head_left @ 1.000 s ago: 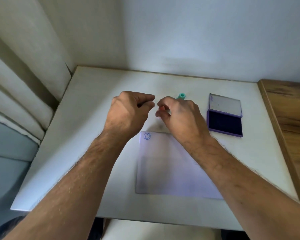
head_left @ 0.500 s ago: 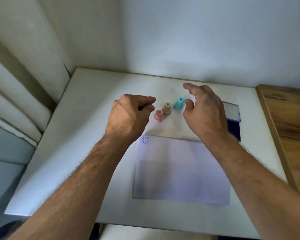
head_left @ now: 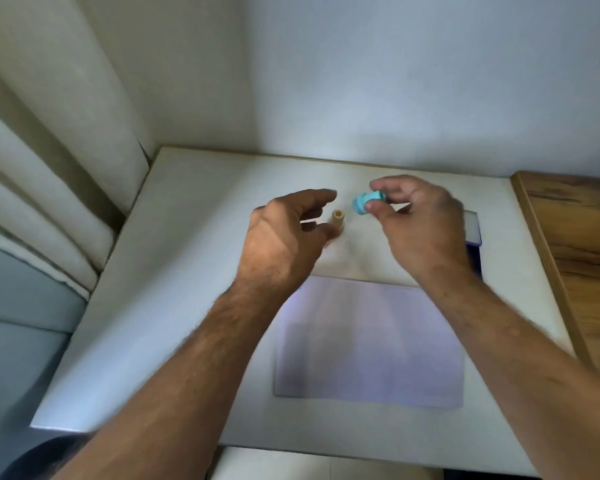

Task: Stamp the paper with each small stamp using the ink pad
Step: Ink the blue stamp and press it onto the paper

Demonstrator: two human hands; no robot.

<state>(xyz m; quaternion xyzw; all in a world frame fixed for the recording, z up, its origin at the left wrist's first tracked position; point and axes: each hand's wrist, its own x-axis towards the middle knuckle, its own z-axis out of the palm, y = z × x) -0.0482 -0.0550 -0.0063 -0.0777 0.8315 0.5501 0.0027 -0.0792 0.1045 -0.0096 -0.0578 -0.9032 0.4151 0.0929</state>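
1. Nearest: white rectangular sheet of paper (head_left: 369,341) lies flat on the white tabletop (head_left: 194,271), same spot as half a second ago. The blue smiley print seen earlier at its far-left corner is now hidden behind the left forearm.
2. Left hand (head_left: 284,244) was a loose fist half a second ago; now its fingers are spread and empty, reaching beside the small beige plastic stamp (head_left: 337,221), which stands upright. Thumb tip looks to be touching or just beside its base, can't tell which. The pink stamp seen earlier is out of sight, likely behind this hand.
3. Right hand (head_left: 420,230) was spread above the stamps; now it pinches the small turquoise plastic stamp (head_left: 366,202) between thumb and fingertips, lifted off the tabletop and tipped sideways, wide end pointing left.
4. Dark blue ink pad with open lid (head_left: 473,233) is mostly covered by the right hand, only its right edge shows, near the wooden side panel (head_left: 575,244).
5. Meaning: the turquoise stamp is picked, not yet inked. Judged next step: carry it to the pad, press, then stamp on bare paper. One print done so far, so the task is early.
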